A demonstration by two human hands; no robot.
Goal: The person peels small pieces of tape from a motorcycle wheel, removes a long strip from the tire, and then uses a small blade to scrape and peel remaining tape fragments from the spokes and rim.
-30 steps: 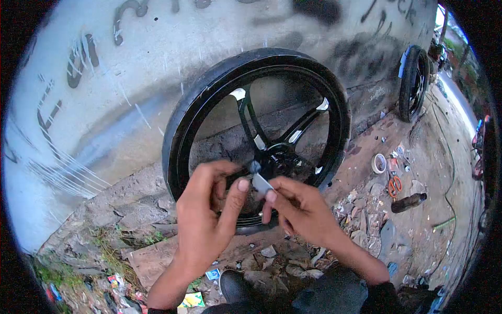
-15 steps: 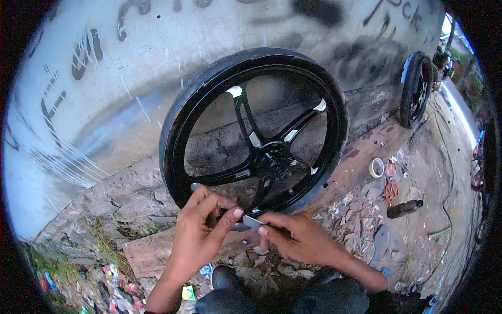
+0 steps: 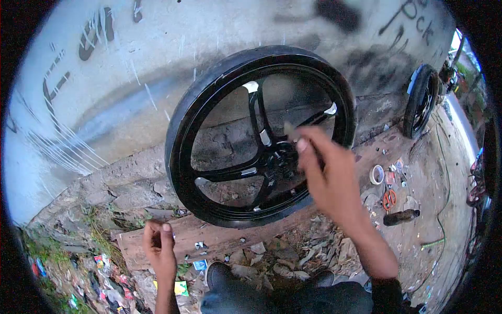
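Note:
A black motorcycle wheel point(image 3: 184, 196) with its tyre on leans against the wall, standing on a wooden board. Silver-grey patches point(image 3: 265, 138) show on its spokes. My right hand point(image 3: 334, 180) is raised in front of the wheel's right half, near the hub. Thumb and finger pinch a small silver-grey strip point(image 3: 289, 129), blurred by motion. My left hand point(image 3: 159, 245) is low, left of the wheel and apart from it. Its fingers are curled in with the thumb against them; what they hold, if anything, is too small to name.
A tape roll point(image 3: 376, 175), orange-handled scissors point(image 3: 389, 200) and a dark bottle point(image 3: 401, 217) lie on the ground at right. Another wheel point(image 3: 420, 102) leans on the painted wall point(image 3: 157, 47). Litter point(image 3: 112, 288) covers the lower left. The board point(image 3: 138, 248) runs under the wheel.
My hands have parted from below the rim. The right hand moved up toward the hub with the strip, and the left moved down and left. The camera view shifted slightly.

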